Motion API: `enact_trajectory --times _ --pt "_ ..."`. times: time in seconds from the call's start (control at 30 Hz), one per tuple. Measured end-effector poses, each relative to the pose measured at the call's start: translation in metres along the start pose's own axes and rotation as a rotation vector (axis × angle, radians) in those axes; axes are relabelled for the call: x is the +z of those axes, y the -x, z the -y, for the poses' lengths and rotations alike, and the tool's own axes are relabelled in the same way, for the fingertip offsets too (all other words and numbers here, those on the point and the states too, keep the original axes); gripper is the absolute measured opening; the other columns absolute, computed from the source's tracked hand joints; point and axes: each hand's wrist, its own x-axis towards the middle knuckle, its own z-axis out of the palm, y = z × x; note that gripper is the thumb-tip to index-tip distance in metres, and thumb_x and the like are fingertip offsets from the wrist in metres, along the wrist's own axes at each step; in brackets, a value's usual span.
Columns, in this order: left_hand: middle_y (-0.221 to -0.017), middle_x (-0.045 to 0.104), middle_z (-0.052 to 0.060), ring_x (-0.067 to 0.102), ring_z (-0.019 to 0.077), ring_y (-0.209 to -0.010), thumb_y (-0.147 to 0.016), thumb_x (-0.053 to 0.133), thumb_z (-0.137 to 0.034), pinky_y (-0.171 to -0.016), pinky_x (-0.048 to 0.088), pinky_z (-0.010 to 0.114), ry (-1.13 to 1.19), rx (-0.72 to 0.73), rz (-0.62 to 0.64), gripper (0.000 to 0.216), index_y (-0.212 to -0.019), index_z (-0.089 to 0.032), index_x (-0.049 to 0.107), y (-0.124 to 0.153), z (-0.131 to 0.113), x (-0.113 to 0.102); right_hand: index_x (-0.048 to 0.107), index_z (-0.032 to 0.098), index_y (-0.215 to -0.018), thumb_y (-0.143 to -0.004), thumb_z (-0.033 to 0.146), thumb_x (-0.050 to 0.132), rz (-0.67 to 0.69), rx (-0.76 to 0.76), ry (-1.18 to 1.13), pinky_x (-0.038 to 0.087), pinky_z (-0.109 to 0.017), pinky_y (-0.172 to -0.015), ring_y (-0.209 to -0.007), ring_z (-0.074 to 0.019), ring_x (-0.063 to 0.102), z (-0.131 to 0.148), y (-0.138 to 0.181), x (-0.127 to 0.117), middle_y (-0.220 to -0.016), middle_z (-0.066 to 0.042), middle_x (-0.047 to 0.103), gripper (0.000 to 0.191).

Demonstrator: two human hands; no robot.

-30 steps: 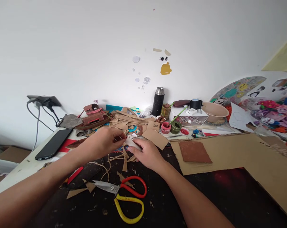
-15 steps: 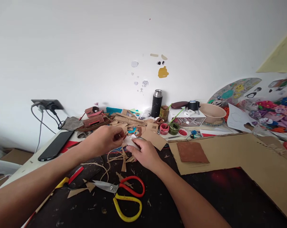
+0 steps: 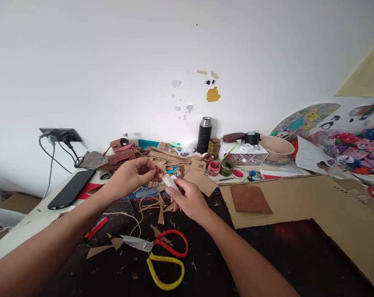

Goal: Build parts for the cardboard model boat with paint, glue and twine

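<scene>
My right hand [image 3: 188, 200] is closed around a small white stick-shaped object [image 3: 170, 181], held tilted above the dark table. My left hand [image 3: 133, 175] is pinched at that object's upper end; what its fingertips hold is too small to name. Under both hands lie cardboard scraps [image 3: 162, 206] and loose twine [image 3: 134, 216]. Red and yellow scissors [image 3: 162, 253] lie nearer to me, shut, with the blades pointing left.
A large cardboard sheet [image 3: 313, 202] with a brown square [image 3: 250, 199] on it covers the right side. A black phone [image 3: 71, 188] lies at left near a wall socket with cables. Paint pots [image 3: 221, 167], a black flask [image 3: 204, 135], a bowl [image 3: 276, 147] and a cardboard pile stand at the back.
Both hands have lifted slightly from the table with the white object. My left hand's fingers have risen and pulled a little away from its end.
</scene>
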Motion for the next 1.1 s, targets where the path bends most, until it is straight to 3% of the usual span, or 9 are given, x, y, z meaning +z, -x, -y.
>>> enact_trajectory --times 0.2,0.4,0.5,0.8,1.1 --pt "-0.078 0.077 0.004 0.076 0.0231 -0.075 -0.079 0.08 -0.054 -0.074 0.062 0.037 0.058 -0.058 0.071 0.036 -0.084 -0.022 0.067 -0.001 0.011 0.007 0.067 0.019 -0.102 -0.101 0.055 0.066 -0.017 0.024 -0.094 0.042 -0.021 -0.042 -0.048 -0.0121 0.065 0.0 -0.003 0.0 -0.072 0.002 0.063 0.036" --pt "-0.074 0.07 -0.003 0.072 0.0188 -0.067 -0.077 0.081 -0.035 -0.064 0.059 0.031 0.226 -0.053 0.093 0.028 -0.087 -0.023 0.058 0.002 0.016 0.019 0.066 0.019 -0.103 -0.097 0.058 0.069 -0.043 0.045 -0.164 0.039 -0.021 -0.04 -0.046 -0.0117 0.062 0.001 -0.004 0.001 -0.07 0.003 0.062 0.04" --pt "-0.073 0.07 -0.002 0.068 0.0161 -0.064 -0.079 0.08 -0.035 -0.061 0.057 0.028 0.242 -0.065 0.128 0.025 -0.09 -0.021 0.062 0.003 0.014 0.021 0.066 0.019 -0.101 -0.097 0.058 0.069 -0.042 0.043 -0.163 0.039 -0.021 -0.04 -0.045 -0.0115 0.062 0.001 -0.004 0.001 -0.07 0.003 0.062 0.04" --pt "-0.086 0.075 0.002 0.065 0.0155 -0.064 -0.087 0.077 -0.047 -0.06 0.054 0.028 0.088 0.047 0.051 0.038 -0.115 -0.021 0.075 0.011 0.002 0.022 0.067 0.018 -0.105 -0.098 0.059 0.067 -0.035 0.034 -0.161 0.04 -0.02 -0.04 -0.045 -0.0111 0.062 -0.002 -0.004 0.002 -0.07 0.004 0.062 0.041" --pt "-0.075 0.069 0.0 0.063 0.0159 -0.063 -0.094 0.068 -0.049 -0.06 0.052 0.027 -0.142 0.151 0.128 0.028 -0.095 -0.022 0.076 0.002 -0.004 0.021 0.066 0.019 -0.1 -0.1 0.058 0.067 -0.009 0.025 -0.164 0.041 -0.02 -0.041 -0.047 -0.0106 0.064 -0.001 -0.003 0.002 -0.072 0.003 0.063 0.039"
